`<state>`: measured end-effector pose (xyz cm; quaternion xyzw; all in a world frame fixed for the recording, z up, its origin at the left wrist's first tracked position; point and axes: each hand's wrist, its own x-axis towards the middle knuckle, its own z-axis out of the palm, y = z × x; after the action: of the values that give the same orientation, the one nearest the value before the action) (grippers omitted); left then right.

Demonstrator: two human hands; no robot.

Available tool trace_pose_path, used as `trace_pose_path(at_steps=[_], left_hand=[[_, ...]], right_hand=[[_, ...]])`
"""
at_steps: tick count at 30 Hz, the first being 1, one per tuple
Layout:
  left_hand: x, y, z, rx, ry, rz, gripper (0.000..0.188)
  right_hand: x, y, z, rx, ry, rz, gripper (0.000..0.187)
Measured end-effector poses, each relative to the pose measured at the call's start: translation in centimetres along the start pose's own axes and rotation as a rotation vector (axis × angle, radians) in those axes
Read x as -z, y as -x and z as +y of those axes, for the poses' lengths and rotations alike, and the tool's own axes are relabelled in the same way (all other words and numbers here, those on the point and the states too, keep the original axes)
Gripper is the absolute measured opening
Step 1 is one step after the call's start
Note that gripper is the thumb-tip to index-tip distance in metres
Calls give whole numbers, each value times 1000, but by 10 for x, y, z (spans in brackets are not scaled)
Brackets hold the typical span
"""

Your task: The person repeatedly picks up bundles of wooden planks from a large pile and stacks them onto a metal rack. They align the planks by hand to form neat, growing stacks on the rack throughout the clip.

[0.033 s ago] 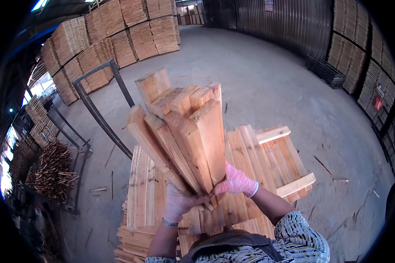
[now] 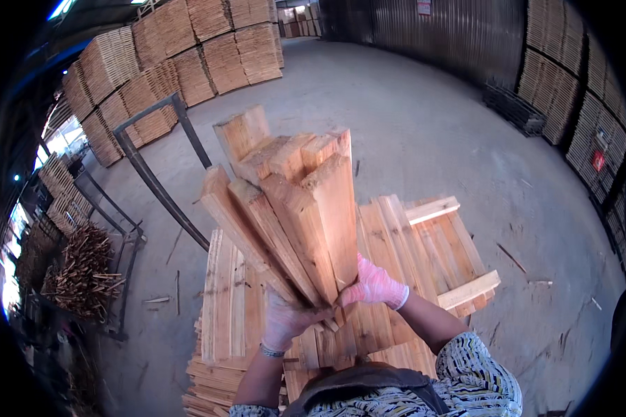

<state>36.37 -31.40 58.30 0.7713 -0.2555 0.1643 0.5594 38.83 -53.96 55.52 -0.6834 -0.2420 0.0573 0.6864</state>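
Note:
An upright bundle of several wooden boards (image 2: 292, 208) stands between my hands, their rough cut ends fanned out at the top. My left hand (image 2: 289, 323), in a pale pinkish work glove, grips the bundle's lower left side. Opposite it, my right hand (image 2: 373, 283), in a pink glove, is closed round the lower right side with the thumb on the front face. The lower ends of the boards are partly hidden by my hands. Beneath and around them lies a pile of flat boards (image 2: 389, 236); I cannot tell whether the bundle rests on it.
Two short cross battens (image 2: 469, 290) lie on the pile's right part. A dark metal frame (image 2: 135, 156) rises at its far left. Scrap sticks (image 2: 87, 271) are heaped on the left. Tall lumber stacks (image 2: 219, 59) stand at the back. Wood bits (image 2: 511, 258) litter the concrete floor (image 2: 424, 139).

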Motion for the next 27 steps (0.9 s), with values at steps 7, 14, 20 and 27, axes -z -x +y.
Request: trace_pose_path(at_steps=[7, 14, 20, 27], left_hand=[[2, -38, -6, 217, 669, -68, 86], [-11, -38, -48, 771, 922, -215, 53], [-40, -5, -72, 929, 960, -217, 46], [-75, 11, -119, 1136, 729, -55, 43]], right_hand=[[-15, -21, -32, 43, -90, 272, 130], [-9, -5, -45, -447, -109, 501, 127], [26, 27, -5, -483, -277, 392, 119], [74, 21, -27, -849, 894, 236, 110]])
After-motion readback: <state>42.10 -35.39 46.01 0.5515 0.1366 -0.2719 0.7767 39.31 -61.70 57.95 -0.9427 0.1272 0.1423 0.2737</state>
